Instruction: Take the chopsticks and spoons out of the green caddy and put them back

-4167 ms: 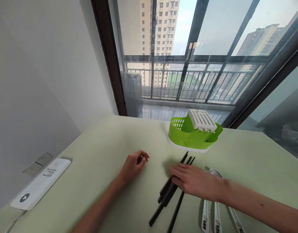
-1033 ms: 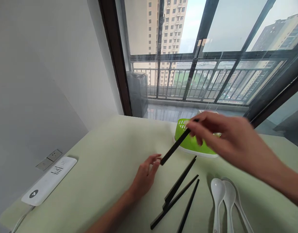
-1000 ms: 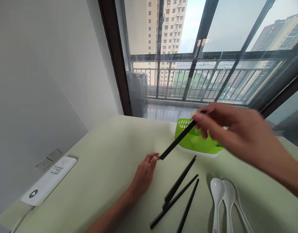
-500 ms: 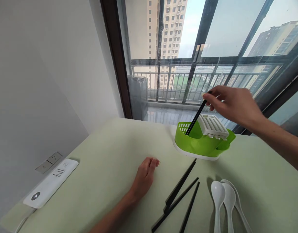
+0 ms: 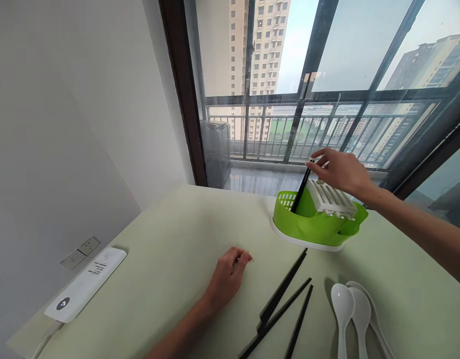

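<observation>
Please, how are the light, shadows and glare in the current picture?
Head view: daylight enters through the window; head view: soft shadows lie left of the white spoons and green caddy; head view: faint reflections show in the window.

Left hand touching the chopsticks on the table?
No: the left hand rests on the table, with a visible gap between it and the loose black chopsticks.

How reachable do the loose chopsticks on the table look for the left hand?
Likely yes: the left hand lies just left of the loose chopsticks, apparently holding nothing, and no visible object stands between.
</observation>
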The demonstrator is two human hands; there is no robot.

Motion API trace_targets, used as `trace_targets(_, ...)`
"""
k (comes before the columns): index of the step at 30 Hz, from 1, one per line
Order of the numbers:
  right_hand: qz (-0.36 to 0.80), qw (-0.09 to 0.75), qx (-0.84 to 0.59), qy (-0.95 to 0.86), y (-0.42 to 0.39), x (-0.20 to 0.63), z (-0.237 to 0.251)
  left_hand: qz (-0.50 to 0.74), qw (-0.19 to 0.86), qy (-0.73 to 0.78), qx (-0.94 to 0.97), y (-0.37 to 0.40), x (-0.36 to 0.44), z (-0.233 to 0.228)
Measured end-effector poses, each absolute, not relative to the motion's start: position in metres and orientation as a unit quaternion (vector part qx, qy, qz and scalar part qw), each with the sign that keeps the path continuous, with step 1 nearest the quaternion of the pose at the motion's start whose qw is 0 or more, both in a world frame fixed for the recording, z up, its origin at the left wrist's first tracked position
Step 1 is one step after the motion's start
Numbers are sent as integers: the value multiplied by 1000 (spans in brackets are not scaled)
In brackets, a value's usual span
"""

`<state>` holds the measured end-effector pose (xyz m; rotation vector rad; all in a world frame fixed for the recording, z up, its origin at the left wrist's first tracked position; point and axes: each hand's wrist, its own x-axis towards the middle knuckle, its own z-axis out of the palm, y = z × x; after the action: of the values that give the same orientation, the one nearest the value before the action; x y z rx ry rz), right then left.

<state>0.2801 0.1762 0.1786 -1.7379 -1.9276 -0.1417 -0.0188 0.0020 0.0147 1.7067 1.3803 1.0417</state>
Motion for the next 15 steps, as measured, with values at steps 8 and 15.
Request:
trace_targets(8,-19,257,-473,-842,85,258,203,359,331,539,686,-1,-18,15)
trace_targets(15,175,57,-399,-898,28,242,160,346,326,532,701,-3,-18,20)
